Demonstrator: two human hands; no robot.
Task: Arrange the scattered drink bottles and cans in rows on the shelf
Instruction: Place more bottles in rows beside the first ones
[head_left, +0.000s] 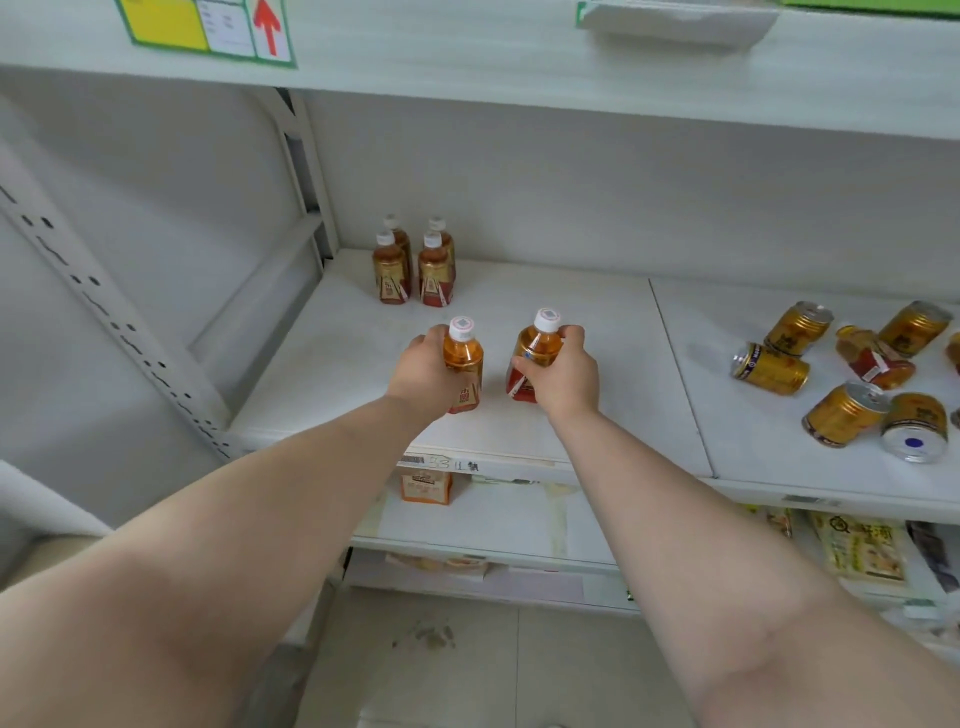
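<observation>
At frame centre, the left hand (423, 371) and right hand (563, 371) each clasp one tea bottle (464, 358) upright. Set both squarely before the four standing bottles (415, 267) on the shelf (597, 332), keeping columns aligned.

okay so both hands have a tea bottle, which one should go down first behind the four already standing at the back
Left, probably. The left hand holds its bottle upright, roughly in line with the left column of the standing bottles. The right hand has its bottle tilted and farther right.
</observation>
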